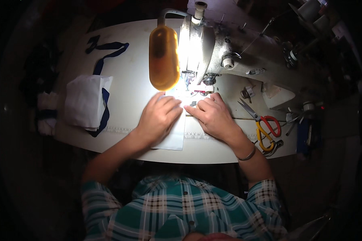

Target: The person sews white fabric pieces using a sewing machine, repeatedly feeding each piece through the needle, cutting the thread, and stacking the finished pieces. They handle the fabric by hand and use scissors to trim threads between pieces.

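- Workpiece: a white cloth strip [173,140] lies on the desk [128,86], running from the needle area of the sewing machine [225,54] to near the middle of the front edge.
- Left hand [160,115]: palm down over the left side of the strip. Its fingers lie close together, tips directed at the needle area; whether they pinch the cloth cannot be told.
- Right hand [214,117]: positioned at the right side of the strip, fingers bent, with one fingertip near the cloth's right edge. Contact or pinch cannot be told. A bracelet [248,155] encircles the wrist.
- Lamp: an amber housing [163,56] stands left of the machine head; the needle area is brightly lit.
- Scissors [264,125]: near the right front corner, one handle red, one yellow, blades apart and directed toward the rear.
- White cloth stack [84,100]: near the left edge. A dark blue ribbon [104,60] extends from it toward the rear left corner.
- Measuring scale [199,137]: marked along the front edge, partly covered by the strip.
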Available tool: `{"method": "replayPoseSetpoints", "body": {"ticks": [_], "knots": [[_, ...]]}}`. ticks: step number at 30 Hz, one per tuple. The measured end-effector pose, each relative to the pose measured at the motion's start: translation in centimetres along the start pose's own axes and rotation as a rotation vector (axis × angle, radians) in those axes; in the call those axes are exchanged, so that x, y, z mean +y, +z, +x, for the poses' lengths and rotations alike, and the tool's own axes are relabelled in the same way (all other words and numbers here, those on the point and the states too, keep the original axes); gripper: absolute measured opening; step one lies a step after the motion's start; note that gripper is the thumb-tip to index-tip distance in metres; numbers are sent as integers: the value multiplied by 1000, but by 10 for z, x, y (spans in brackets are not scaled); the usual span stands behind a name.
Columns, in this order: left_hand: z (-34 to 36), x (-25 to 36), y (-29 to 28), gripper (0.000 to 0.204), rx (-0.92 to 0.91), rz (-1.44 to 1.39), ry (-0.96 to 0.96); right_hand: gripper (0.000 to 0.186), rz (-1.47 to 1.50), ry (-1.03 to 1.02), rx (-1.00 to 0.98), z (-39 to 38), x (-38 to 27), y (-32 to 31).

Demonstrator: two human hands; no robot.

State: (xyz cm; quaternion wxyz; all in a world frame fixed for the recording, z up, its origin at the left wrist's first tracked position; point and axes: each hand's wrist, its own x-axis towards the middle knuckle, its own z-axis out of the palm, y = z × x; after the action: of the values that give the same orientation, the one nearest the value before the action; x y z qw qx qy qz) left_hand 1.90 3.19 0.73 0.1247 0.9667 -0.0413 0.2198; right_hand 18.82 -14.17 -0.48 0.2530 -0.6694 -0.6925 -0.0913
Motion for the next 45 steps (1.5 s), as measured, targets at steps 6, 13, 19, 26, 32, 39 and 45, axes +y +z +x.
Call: {"method": "replayPoseSetpoints", "body": {"ticks": [6,13,19,26,32,39,45], "knots": [[-5,1,8,38,-11,-109,-46,31,-110,35,-6,1,3,3],[10,-13,24,38,18,-113,-57,34,-134,91,15,1,11,6],[9,-16,27,37,16,-116,-75,35,-139,88,9,0,11,4],[5,-16,25,23,75,-138,37,33,-110,95,-3,1,9,3],[3,-13,17,16,91,-166,117,35,-119,109,-46,-1,10,3],[4,-17,19,13,101,-161,109,35,-119,82,-29,-3,14,4],[6,-14,15,13,89,-184,109,35,-107,76,-16,-3,14,3]]}}
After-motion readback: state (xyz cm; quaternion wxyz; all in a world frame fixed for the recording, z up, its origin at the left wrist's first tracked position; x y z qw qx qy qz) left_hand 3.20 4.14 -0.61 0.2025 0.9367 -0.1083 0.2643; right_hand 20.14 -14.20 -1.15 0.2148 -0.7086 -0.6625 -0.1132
